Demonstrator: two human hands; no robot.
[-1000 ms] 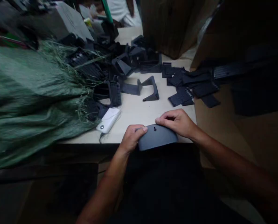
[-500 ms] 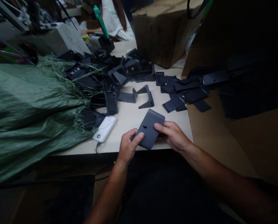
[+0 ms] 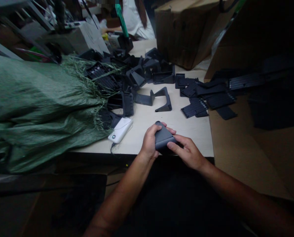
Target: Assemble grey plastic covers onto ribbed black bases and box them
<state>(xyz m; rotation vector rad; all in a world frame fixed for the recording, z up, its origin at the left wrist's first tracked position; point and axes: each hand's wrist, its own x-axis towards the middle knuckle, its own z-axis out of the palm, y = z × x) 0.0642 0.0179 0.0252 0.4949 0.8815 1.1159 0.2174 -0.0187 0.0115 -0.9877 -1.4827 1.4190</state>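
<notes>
Between both hands, at the table's near edge, is a dark grey plastic bracket, turned so that a triangular side with a round hole near its tip shows. My left hand wraps its left side, thumb on top and fingertips showing behind. My right hand grips the right end, thumb along the lower edge. The underside of the part is hidden. Beyond the hands, two loose angled dark brackets lie on the pale table. A white power bank with a cable plugged in sits to the left.
A green woven sack covers the left side, with a heap of dark brackets spilling from its frayed mouth. Flat ribbed black plates are piled at right. Cardboard boxes stand behind and right. A person in white is at the back.
The grey part has been turned from its flat face with a keyhole slot to its triangular side. My left hand has shifted its grip around it. The camera view has swung slightly left.
</notes>
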